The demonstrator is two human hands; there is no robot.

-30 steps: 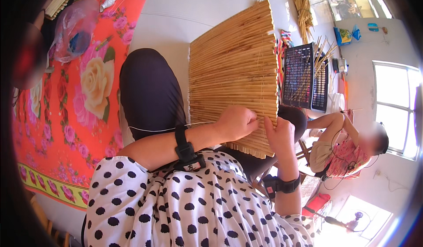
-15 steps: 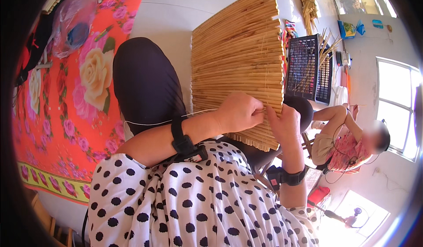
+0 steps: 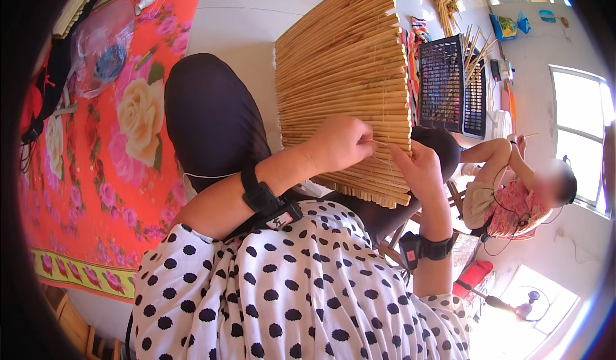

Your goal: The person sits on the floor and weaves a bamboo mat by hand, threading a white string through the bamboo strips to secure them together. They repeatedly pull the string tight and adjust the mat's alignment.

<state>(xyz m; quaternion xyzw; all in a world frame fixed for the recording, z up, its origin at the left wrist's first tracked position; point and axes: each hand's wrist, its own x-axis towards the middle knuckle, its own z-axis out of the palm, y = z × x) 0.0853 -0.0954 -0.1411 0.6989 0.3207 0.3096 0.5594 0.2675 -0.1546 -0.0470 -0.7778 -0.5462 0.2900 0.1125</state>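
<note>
A mat of thin bamboo slats (image 3: 343, 71) tied side by side lies across my lap and reaches away from me. My left hand (image 3: 340, 143) rests on its near part, fingers curled, pinching a thin thread or splint at the mat's right edge. My right hand (image 3: 420, 167) grips that same near right edge from the side, thumb on top of the slats. Both wrists wear black bands. My dark trouser knee (image 3: 212, 116) shows left of the mat.
A red cloth with a flower pattern (image 3: 96, 142) covers the surface at left, with a plastic bag and small items on it. Black mesh crates (image 3: 449, 84) holding bamboo sticks stand beyond the mat. Another person (image 3: 513, 193) sits at right, near a window.
The view has shifted slightly, so the mat sits more centred. Both hands stay on the mat's near right edge, with small finger movements only.
</note>
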